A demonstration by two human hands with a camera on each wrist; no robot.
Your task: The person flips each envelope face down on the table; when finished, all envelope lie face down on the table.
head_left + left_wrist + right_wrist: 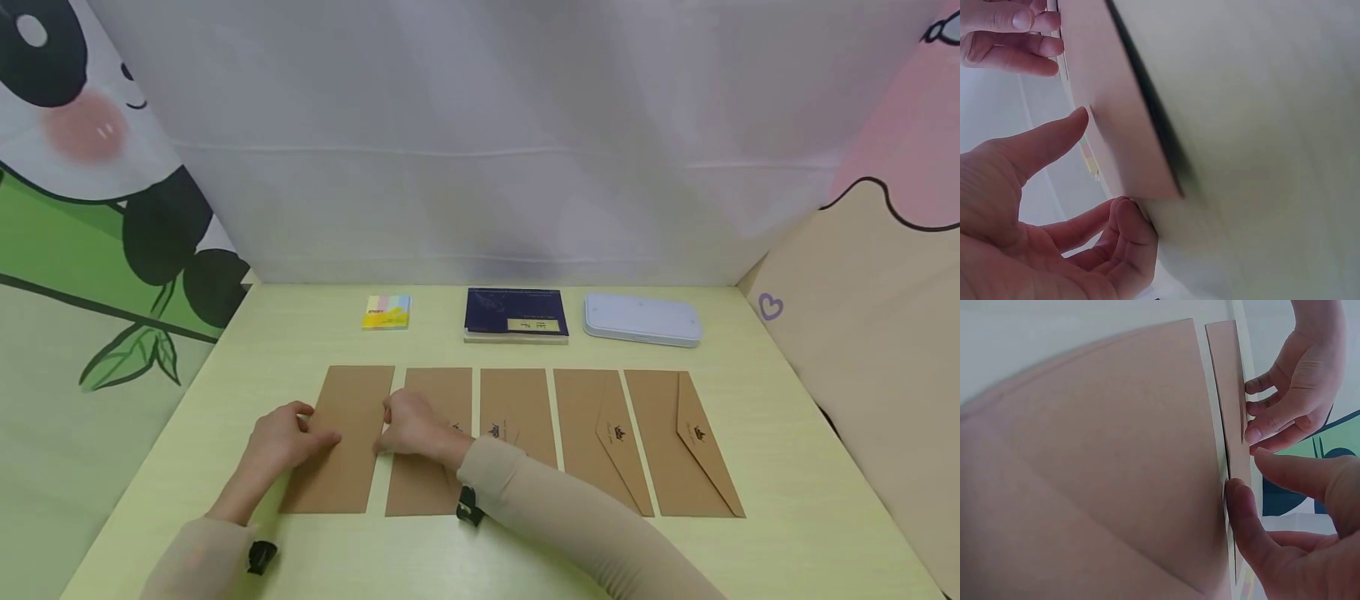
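Observation:
Five is too many to count out, so several brown kraft envelopes lie in a row; the leftmost envelope shows a plain face. At its left edge is my left hand, thumb laid over the top and fingers curled against the side. My right hand pinches at its right edge, reaching across the second envelope. In the left wrist view a dark shadow runs beneath one long edge of the leftmost envelope. The right forearm hides parts of the second, third and fourth envelopes.
Behind the row stand a pad of sticky notes, a dark blue book and a pale flat case. Two more envelopes, the fourth and fifth, show slanted flaps and crown prints. A white cloth hangs behind the table.

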